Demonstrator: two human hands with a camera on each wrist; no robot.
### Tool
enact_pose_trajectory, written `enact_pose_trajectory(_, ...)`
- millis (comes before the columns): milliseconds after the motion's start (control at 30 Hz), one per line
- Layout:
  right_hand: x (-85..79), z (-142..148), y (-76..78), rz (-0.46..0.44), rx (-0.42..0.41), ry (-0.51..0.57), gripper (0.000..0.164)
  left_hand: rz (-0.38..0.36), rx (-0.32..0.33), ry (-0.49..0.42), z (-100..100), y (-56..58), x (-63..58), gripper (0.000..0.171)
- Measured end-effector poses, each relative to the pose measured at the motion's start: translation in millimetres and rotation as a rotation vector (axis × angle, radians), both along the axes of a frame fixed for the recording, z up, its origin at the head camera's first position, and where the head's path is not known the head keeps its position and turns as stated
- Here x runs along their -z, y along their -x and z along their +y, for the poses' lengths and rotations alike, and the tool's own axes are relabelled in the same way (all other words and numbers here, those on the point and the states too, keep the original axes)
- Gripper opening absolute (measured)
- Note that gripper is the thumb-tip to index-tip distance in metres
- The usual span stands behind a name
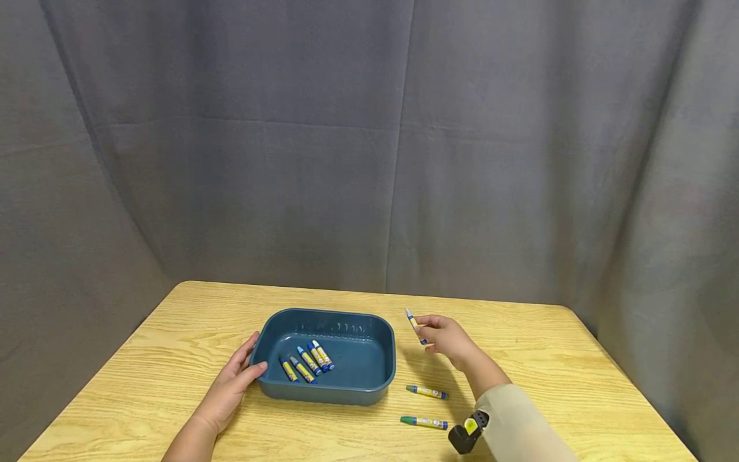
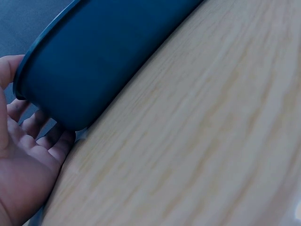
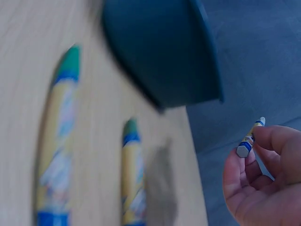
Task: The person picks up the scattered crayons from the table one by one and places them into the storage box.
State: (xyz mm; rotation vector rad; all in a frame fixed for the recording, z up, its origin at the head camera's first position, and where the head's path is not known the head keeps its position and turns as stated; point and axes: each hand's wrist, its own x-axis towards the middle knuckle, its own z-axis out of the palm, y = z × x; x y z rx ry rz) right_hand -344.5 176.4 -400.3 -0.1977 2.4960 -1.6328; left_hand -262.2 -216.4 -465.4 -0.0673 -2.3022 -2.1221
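My left hand [image 1: 228,385] grips the left end of a dark teal plastic bin [image 1: 323,393], thumb over the rim and fingers against the outer wall. Inside the bin lie several crayons with yellow and blue wrappers, among them a light blue crayon [image 1: 308,360]. Right of the bin, raised over the table, my right hand [image 1: 453,341] pinches a whitish crayon [image 3: 248,141] between thumb and fingers. Its pale tip points up and away. Below that hand, an olive-green crayon [image 1: 427,392] and a green crayon [image 1: 424,423] lie on the table, tips toward the left.
The bin stands on a light wood-grain table [image 1: 173,359] with rounded far corners. A grey curtain [image 1: 369,160] hangs behind it and along both sides. A black wrist camera [image 1: 469,431] is strapped at the right sleeve.
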Motion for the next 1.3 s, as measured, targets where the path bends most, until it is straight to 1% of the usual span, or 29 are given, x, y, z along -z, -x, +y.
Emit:
enact_pose_trajectory(67,-5.5,-6.6,2.8,-0.006,-0.011,0.039,0.039,0.004,-0.001,-0.001,-0.2,0.1,0.3,0.071)
enact_pose_trajectory(267,-19.8,-31.1,6.4,-0.007,-0.04,0.111,0.039,0.031,-0.001,0.004,0.5,0.1,1.1,0.071)
enact_pose_trajectory(333,-21.7,-40.4,7.7,-0.01,-0.047,0.141,0.039,0.026,-0.004,0.001,0.7,0.2,0.7,0.07)
enact_pose_trajectory(467,-21.9,-61.1,10.9,-0.022,-0.048,0.161,0.035,0.007,-0.006,-0.008,0.0,0.6,-0.1,0.071)
enact_pose_trajectory(600,-18.7,-82.1,13.0,-0.044,-0.041,0.18,0.034,0.0,-0.01,-0.004,-0.3,0.3,-0.3,0.07)
enact_pose_trajectory(800,-11.1,-107.5,11.7,-0.07,-0.075,0.189,0.046,0.002,-0.005,-0.005,0.5,-0.1,-0.6,0.071)
enact_pose_trajectory(933,-3.2,-118.1,11.4,-0.103,-0.096,0.18,0.05,0.0,-0.006,-0.012,2.9,0.5,-1.0,0.07)
enact_pose_trajectory(1033,2.9,-123.7,10.9,-0.124,-0.109,0.15,0.051,0.002,-0.007,-0.012,4.5,0.9,-1.2,0.07)
enact_pose_trajectory(1300,13.6,-135.9,9.1,-0.172,-0.108,0.049,0.044,0.01,-0.01,-0.024,8.1,-0.2,-1.6,0.069)
